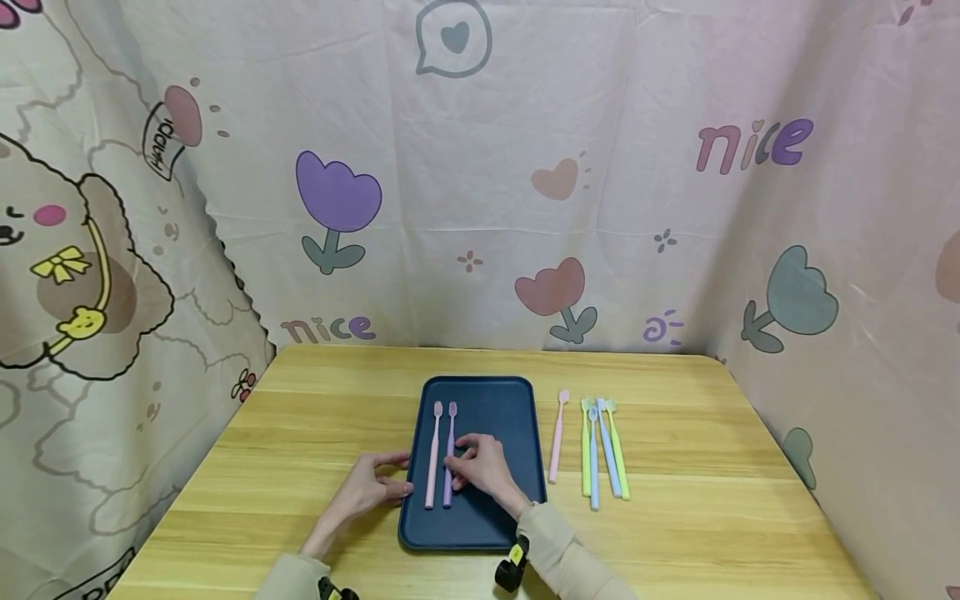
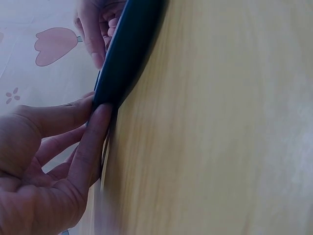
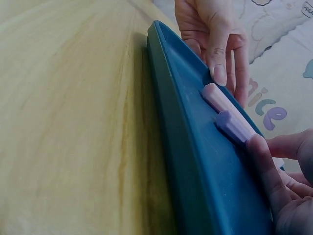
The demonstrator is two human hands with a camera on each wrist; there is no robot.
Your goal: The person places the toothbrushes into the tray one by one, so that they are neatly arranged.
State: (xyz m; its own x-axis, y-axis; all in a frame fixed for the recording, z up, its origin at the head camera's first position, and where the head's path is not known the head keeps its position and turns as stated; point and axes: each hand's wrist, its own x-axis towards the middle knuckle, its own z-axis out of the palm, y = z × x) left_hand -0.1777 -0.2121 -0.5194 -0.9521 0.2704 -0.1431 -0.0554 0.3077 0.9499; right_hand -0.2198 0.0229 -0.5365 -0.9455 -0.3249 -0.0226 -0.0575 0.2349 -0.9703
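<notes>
My left hand (image 1: pixel 367 483) is at the left edge of the dark blue tray (image 1: pixel 495 525), thumb at the rim and fingers against the outer side, gripping it. My right hand (image 1: pixel 486 467) reaches over the tray and pinches a purple toothbrush (image 1: pixel 448 492) between thumb and finger. That brush lies lengthwise, bristle end away from me. Left of it, roughly parallel, a pink toothbrush (image 1: pixel 432 467) lies in the tray. From the right wrist view, the handle ends of the purple brush (image 3: pixel 232 126) and the pink brush (image 3: pixel 220 100) show side by side.
Right of the tray, another pink toothbrush (image 1: pixel 557 442) lies alone on the wooden table (image 1: pixel 690 467). Beside it is a close group of green toothbrushes (image 1: pixel 618 458) and blue toothbrushes (image 1: pixel 595 471), some overlapping. A printed curtain (image 1: pixel 450 167) hangs behind the table.
</notes>
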